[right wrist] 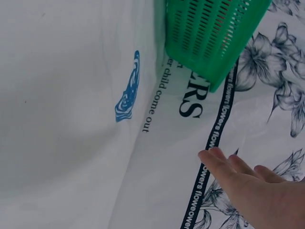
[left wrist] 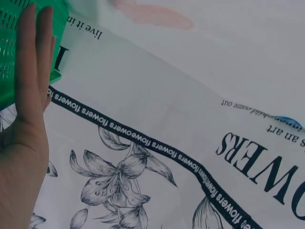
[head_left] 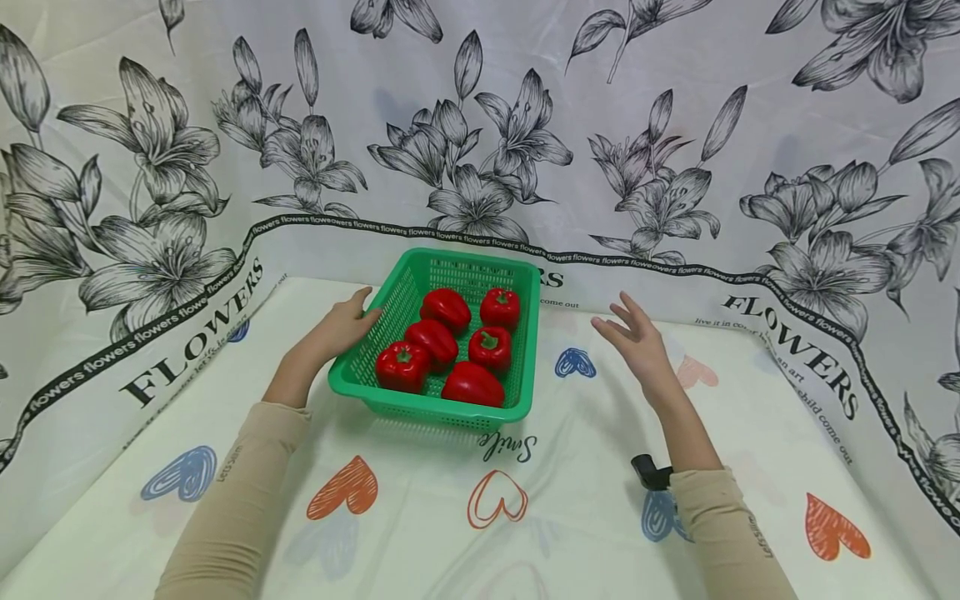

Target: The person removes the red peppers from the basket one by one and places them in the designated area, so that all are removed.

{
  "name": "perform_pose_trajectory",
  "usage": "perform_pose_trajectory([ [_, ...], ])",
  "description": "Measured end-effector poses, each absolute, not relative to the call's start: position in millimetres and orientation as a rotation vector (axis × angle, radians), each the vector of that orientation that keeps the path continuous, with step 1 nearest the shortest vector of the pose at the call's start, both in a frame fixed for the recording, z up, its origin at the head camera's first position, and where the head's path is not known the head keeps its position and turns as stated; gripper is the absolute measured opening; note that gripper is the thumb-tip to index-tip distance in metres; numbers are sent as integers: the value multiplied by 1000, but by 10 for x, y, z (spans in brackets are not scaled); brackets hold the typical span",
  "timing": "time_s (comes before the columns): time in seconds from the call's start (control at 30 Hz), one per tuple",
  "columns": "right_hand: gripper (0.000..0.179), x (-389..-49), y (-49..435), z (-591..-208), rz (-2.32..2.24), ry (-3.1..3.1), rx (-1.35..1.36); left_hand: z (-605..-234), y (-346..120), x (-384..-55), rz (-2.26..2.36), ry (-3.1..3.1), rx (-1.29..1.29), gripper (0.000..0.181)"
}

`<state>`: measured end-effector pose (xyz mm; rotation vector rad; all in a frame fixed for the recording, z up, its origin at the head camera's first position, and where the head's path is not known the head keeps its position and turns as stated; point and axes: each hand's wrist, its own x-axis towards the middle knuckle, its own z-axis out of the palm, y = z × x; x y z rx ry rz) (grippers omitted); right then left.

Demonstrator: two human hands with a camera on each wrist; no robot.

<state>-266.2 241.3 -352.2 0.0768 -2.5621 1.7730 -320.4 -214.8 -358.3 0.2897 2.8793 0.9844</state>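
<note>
A green plastic basket (head_left: 450, 406) with slotted walls stands on the cloth, holding several red bell peppers (head_left: 432, 343). My left hand (head_left: 347, 327) is at the basket's left side, its fingers fairly straight along the wall; whether it touches the wall I cannot tell. In the left wrist view, the left hand (left wrist: 29, 109) has extended fingers in front of the green basket (left wrist: 8, 52). My right hand (head_left: 636, 340) hovers to the right, apart from the basket, fingers loosely spread and holding nothing. The right wrist view has this hand (right wrist: 252, 188) below the basket's slotted wall (right wrist: 209, 43).
A small black object (head_left: 651, 472) sits beside the right forearm, partly hidden by the sleeve. White cloth with printed hearts (head_left: 343, 487) covers the surface. A flower-printed curtain (head_left: 480, 150) rises behind and at both sides.
</note>
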Motion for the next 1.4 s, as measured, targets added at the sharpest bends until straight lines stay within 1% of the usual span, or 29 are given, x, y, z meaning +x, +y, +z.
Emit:
perform_pose_trajectory([
  [0.37,86,-2671,2233,-3566,1860,-2492,110,-3660,-2134,-3175,1166,2842,270,58],
  [0.9,79,-2631,2000,-3571,1894,-2461,162,-3714,-2156,-3154,1251,2817,269,60],
  [1.4,75,-2599,1812,-3541,1958,-2418,210,-3665,-2156,-3136,1283,2793,293,57],
])
